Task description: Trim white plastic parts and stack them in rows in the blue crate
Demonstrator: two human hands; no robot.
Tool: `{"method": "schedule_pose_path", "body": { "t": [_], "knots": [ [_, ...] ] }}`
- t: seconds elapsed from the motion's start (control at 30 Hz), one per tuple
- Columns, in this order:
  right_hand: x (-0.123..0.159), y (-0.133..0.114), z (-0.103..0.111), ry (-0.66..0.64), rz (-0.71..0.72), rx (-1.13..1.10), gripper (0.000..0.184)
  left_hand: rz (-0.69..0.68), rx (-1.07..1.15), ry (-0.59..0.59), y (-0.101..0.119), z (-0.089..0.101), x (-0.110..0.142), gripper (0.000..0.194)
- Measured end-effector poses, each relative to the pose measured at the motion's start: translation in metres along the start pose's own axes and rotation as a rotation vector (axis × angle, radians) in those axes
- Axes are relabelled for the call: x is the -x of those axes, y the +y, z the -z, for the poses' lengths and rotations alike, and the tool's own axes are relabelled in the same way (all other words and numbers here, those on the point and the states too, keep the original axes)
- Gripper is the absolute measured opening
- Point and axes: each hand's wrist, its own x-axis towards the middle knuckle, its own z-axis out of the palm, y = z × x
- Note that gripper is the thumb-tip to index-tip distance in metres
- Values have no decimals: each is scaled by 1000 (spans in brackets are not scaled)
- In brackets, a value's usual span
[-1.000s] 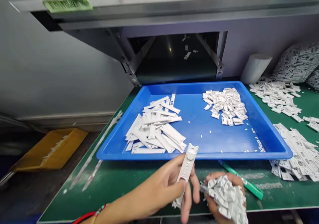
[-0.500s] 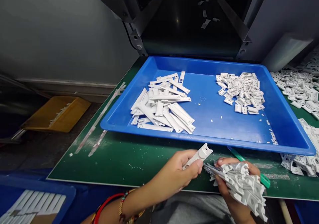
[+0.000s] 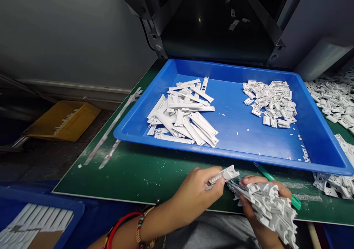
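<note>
My left hand [image 3: 199,192] is closed on a long white plastic strip [image 3: 228,173], its notched end sticking out past the thumb toward the right. Just beside it, my right hand [image 3: 250,204] grips a thick bunch of white plastic parts [image 3: 272,206] with notched ends. A thin tip pokes out of this right hand toward the left strip; what it belongs to is hard to make out. Ahead of both hands lies a blue tray [image 3: 226,155], holding a pile of long white strips [image 3: 179,114] at left and short white pieces [image 3: 271,99] at right.
A green-handled tool [image 3: 267,173] lies by the tray's front edge. More white parts [image 3: 333,101] are heaped on the green table [image 3: 132,171] at right. Behind the tray is a dark conveyor belt [image 3: 212,38]. A yellow dustpan [image 3: 66,121] and another blue tray [image 3: 69,208] are at lower left.
My view has tilted down. The strip in my left hand went from nearly upright to pointing right, and more recently turned over slightly. The right hand still keeps its bunch.
</note>
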Motion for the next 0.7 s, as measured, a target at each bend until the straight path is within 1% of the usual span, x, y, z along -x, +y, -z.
{"method": "schedule_pose_path", "body": {
  "t": [0.1,0.13,0.17,0.23,0.3,0.33,0.4,0.5,0.6,0.7],
  "knots": [
    [-4,-4,-1,13,29,25,46,-51,-4,23,-2,-4,6,30],
    [-5,-5,-3,9,33,38,47,-87,7,38,-3,-7,8,33],
    [-7,-6,-4,-5,24,55,48,-127,18,60,-4,-12,10,41],
    [-9,-7,-9,-36,-26,88,51,-204,26,115,-11,-25,14,69],
    [-9,-5,-13,-16,-96,104,53,-249,12,185,-21,-43,14,96],
    [-8,-3,-15,8,-126,108,54,-266,2,229,-28,-52,13,104],
    [-6,0,-18,50,-152,128,54,-305,-54,316,-41,-68,9,108],
    [-4,2,-20,36,-150,158,58,-355,-250,468,-55,-84,2,111],
    [-3,0,-22,48,-183,98,68,-422,-437,552,-58,-88,-1,119],
    [-3,-2,-24,89,-271,16,68,-556,-554,613,-55,-89,-2,123]
  ]
}}
